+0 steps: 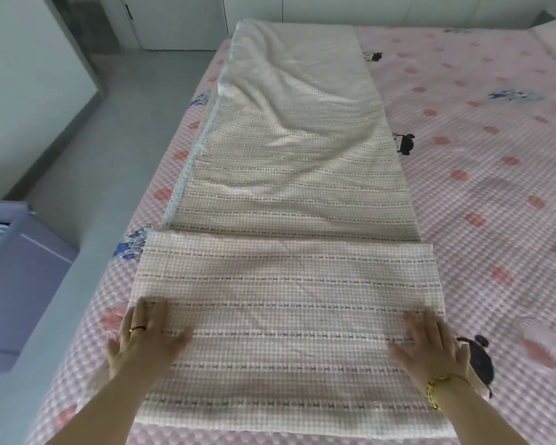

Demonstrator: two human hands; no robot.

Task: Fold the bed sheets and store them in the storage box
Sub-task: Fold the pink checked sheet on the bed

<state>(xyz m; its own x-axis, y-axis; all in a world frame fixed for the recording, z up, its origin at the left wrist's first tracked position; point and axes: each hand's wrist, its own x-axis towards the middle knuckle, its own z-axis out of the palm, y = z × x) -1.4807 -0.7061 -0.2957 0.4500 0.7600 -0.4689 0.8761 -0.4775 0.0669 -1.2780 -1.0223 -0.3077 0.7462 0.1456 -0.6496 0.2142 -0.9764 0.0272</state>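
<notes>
A long beige checked bed sheet (289,175) lies as a narrow strip down the middle of the bed. Its near end is folded over into a wide flat panel (286,316). My left hand (145,338) lies flat on the panel's left edge, fingers spread, a ring on one finger. My right hand (430,345) presses flat on the panel's right side, a yellow bracelet at the wrist. Neither hand grips the cloth. The far end of the sheet is wrinkled and reaches the bed's far edge.
The bed is covered by a pink checked bedspread (482,175) with red flowers and dark animal prints. A grey floor (116,123) runs along the left side. A purple box-like object (16,268) stands at the left by the bed. White cabinet doors (174,17) stand beyond.
</notes>
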